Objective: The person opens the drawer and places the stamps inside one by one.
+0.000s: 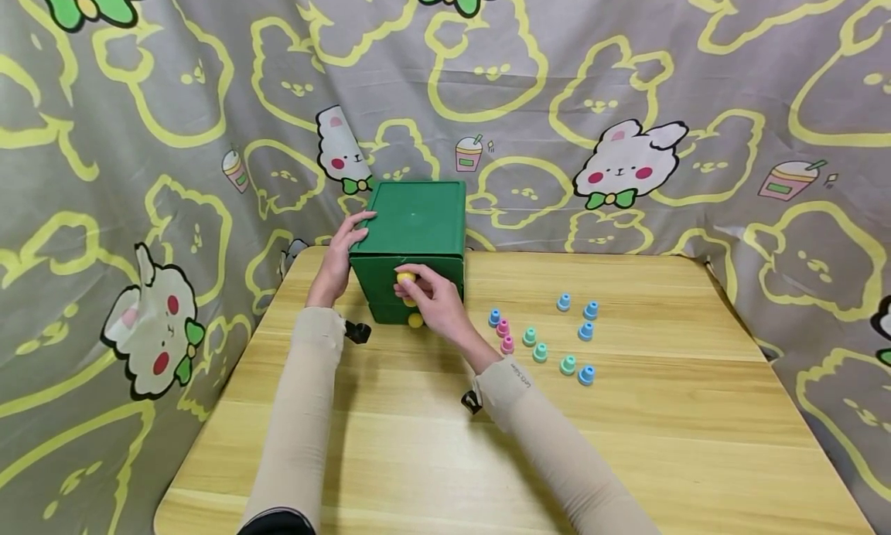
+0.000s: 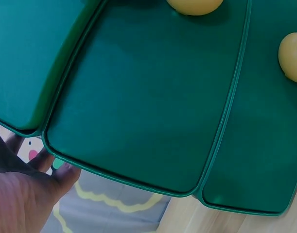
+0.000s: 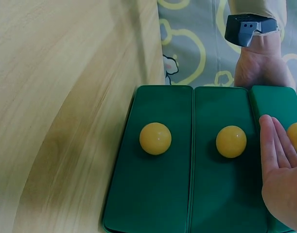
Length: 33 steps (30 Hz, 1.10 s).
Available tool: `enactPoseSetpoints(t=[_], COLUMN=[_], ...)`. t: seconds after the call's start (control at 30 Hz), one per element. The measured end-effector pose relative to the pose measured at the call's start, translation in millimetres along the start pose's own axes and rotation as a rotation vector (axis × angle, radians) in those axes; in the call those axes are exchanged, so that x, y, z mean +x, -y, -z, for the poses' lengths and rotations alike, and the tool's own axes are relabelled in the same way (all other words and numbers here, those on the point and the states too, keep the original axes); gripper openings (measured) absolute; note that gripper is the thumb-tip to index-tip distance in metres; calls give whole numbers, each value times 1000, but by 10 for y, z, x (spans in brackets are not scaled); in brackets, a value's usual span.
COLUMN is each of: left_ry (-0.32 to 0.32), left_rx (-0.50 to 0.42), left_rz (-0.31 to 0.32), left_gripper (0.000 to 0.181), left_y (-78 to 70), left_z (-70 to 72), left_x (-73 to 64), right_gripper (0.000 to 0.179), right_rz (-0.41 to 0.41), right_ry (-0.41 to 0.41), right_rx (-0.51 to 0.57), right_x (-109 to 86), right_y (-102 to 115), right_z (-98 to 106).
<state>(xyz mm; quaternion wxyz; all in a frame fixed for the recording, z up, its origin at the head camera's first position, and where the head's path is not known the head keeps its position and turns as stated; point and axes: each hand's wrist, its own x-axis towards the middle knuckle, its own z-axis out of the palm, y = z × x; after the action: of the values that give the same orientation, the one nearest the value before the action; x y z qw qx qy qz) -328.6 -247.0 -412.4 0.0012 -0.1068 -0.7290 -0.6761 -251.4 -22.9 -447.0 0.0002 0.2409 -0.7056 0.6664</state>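
Note:
A green drawer box (image 1: 418,218) stands at the back left of the table, with three drawer fronts and round yellow knobs. My right hand (image 1: 435,299) pinches the top knob (image 1: 406,275) between thumb and fingers. In the right wrist view the top drawer (image 3: 270,99) stands slightly proud of the other two. The middle knob (image 3: 231,141) and bottom knob (image 3: 155,139) are untouched. Against the box's left side rests my left hand (image 1: 336,260), fingers extended towards the top edge; its thumb (image 2: 65,177) lies near the front edge.
To the right of the box, several small cone-shaped pieces stand on the wooden table (image 1: 661,411): blue (image 1: 590,311), pink (image 1: 507,345) and mint green (image 1: 540,352). A patterned grey curtain (image 1: 515,164) hangs behind and along the sides.

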Motion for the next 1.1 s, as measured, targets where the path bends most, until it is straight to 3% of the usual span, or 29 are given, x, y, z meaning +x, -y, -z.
enactPoseSetpoints(t=[0.73,1.1], left_ry=[-7,28], left_rx=[18,-1], left_rz=[14,41], left_gripper=[48,48], left_y=[-1,-8], left_z=[-16,29], left_x=[2,21], right_gripper=[30,28], right_rz=[10,15], right_ry=[9,8], right_rx=[13,9], right_x=[-142,-214], right_y=[46,82], right_z=[-28,-61])
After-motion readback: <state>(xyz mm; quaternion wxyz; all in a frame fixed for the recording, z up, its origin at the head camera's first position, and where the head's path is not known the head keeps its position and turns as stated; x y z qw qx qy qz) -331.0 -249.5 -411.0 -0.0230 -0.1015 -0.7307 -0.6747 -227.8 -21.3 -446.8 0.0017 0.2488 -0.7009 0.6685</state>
